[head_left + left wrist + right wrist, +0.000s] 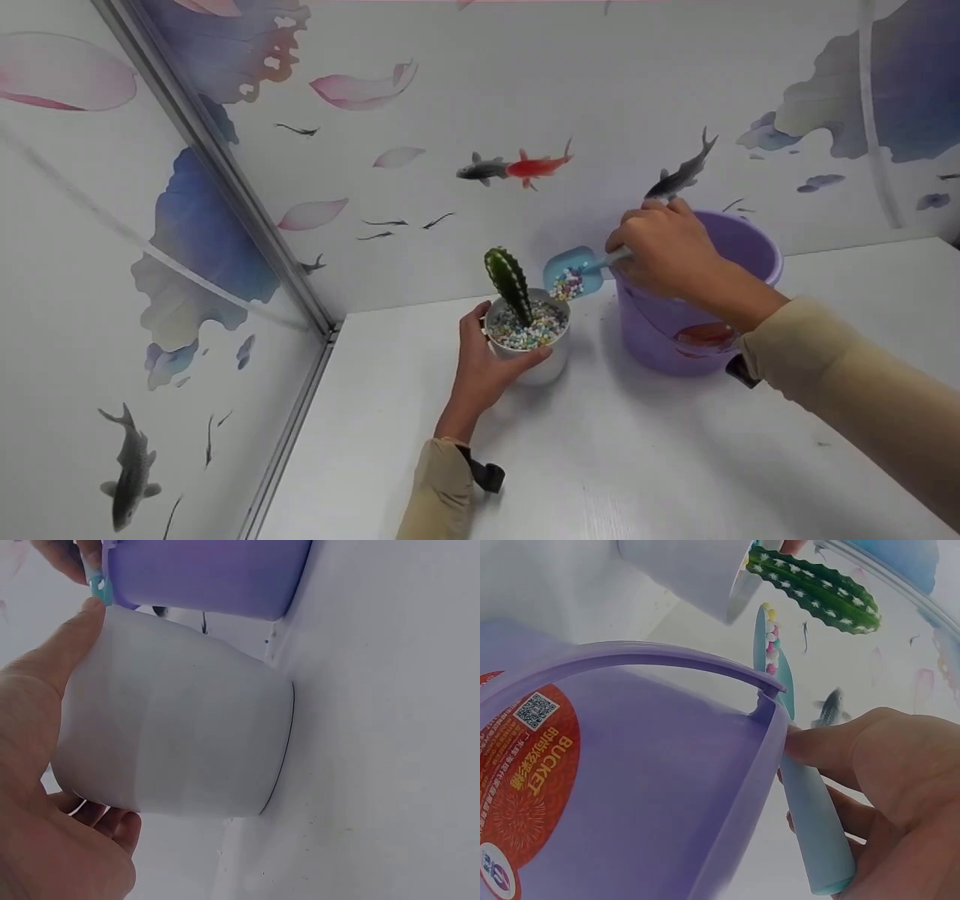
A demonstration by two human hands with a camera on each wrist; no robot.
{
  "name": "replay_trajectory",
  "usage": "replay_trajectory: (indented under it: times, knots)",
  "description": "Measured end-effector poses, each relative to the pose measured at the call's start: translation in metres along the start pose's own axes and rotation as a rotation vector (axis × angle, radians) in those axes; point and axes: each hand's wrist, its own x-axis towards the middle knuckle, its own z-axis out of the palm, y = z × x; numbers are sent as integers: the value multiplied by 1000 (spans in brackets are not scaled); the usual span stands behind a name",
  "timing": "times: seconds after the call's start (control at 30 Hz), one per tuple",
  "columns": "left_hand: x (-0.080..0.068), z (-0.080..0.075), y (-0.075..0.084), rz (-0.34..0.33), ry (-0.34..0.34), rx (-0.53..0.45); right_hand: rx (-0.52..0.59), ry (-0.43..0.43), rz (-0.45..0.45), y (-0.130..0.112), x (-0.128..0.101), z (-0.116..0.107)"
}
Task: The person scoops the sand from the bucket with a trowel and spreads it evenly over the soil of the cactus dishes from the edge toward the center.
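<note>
Right wrist: "BUCKET" label (529, 765) on purple bucket (652, 787); right grip (885, 787) around scoop (810, 817), left grip (487, 367) around pot (540, 360).

- The left hand (45, 787) filled the lower left of the view, its thumb lying along the upper side of a white pot (180, 742) and its fingers (124, 829) curled under the lower side
- The pot was smooth and rounded, and its base met the white bench (390, 735), which ran as a pale surface down the right of the view
- A purple bucket (210, 574) stood just beside the pot, also on the bench; whether the two touched could not be told
- A small turquoise piece (101, 591) showed at the thumb tip, by the bucket's edge
- Part of another hand (67, 555) showed in the top left corner
</note>
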Motion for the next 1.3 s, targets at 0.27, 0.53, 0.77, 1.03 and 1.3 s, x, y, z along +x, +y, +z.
replay_trajectory:
  times: [0.27,0.53,0.77,1.03,1.3]
  knots:
    - [1,-5,-4,14,-24,-13,1,5,-6,-1,0,1]
    - [1,-9,-5,23,-39,-17,4,29,-5,0,1,4]
    - [5,-13,-12,52,-60,-19,5,64,-14,-2,0,8]
    - [4,-15,-13,58,-93,-38,5,125,-23,-7,0,13]
    - [-1,4,-4,-10,-21,65,-32,190,-62,-10,1,22]
